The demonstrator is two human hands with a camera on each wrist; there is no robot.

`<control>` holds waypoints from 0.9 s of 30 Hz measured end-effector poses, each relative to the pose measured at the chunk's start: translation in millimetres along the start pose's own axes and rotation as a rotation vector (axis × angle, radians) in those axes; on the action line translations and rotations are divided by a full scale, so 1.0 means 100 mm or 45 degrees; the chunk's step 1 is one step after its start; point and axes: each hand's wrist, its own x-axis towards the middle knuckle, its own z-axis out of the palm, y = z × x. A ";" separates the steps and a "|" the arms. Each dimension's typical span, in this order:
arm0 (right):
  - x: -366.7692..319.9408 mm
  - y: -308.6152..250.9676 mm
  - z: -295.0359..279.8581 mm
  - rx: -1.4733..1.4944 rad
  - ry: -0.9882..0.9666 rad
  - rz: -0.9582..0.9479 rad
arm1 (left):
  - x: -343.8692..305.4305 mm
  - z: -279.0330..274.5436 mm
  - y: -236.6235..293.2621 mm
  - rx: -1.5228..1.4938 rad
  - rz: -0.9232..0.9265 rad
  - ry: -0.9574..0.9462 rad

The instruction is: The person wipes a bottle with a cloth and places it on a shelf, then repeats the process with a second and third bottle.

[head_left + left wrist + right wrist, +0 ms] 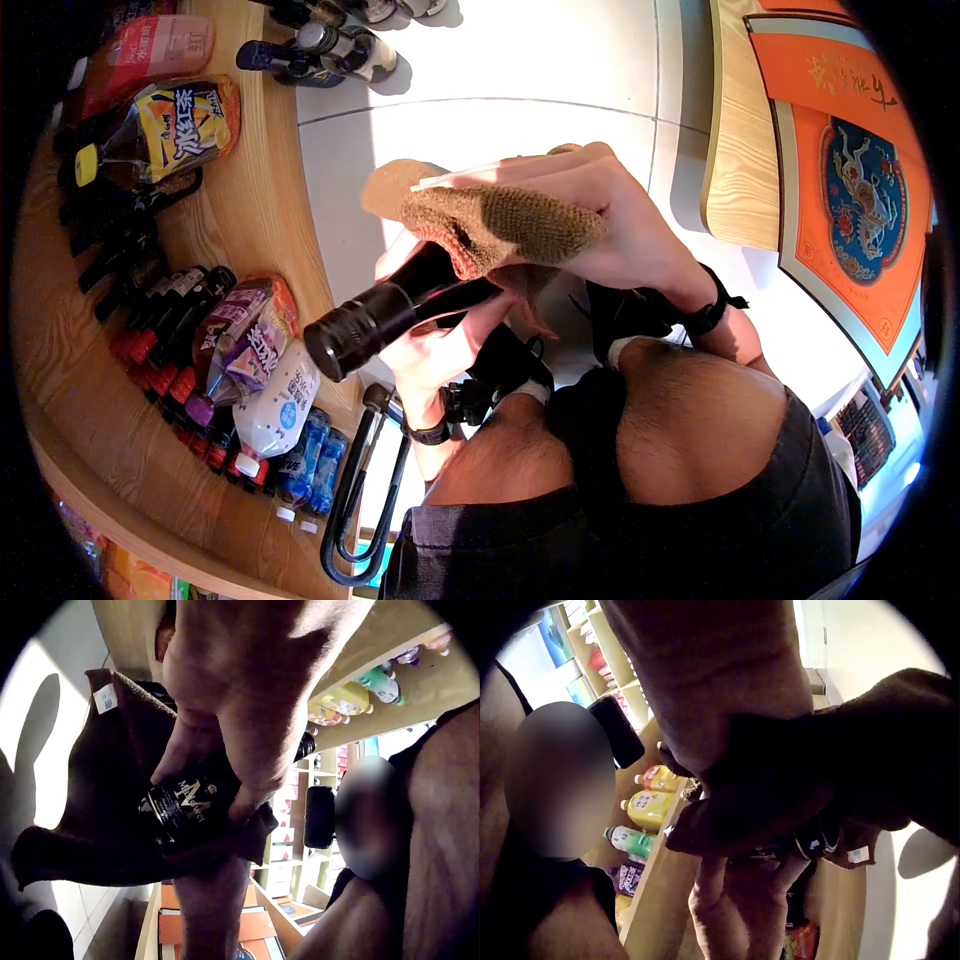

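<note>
A dark wine bottle (362,322) tilts across my lap in the head view, its black capped neck toward the lower left. My left hand (445,350) grips it from below. The bottle's black label (187,804) with gold lettering shows between the left fingers in the left wrist view. Draped over the bottle is a brown cloth (520,225), which my right hand (625,215) holds against the glass from above. The cloth hides most of the right fingers. In the right wrist view the cloth (780,795) lies between both hands.
Along the left runs a wooden shelf (265,190) with an iced tea bottle (190,125), a white bottle (280,400) and rows of dark bottles. More dark bottles (345,50) stand on the tiled floor (520,60). At right is an orange box (800,220) by a wooden edge (740,150).
</note>
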 end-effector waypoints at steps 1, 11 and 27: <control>0.00 0.00 0.00 0.004 0.008 0.011 | 0.00 -0.02 0.00 0.028 0.032 -0.023; -0.01 0.03 -0.04 0.046 -0.005 0.011 | -0.01 -0.01 0.02 0.028 0.040 0.241; -0.01 -0.02 0.05 0.455 0.119 0.602 | 0.17 -0.03 0.01 0.040 0.297 0.051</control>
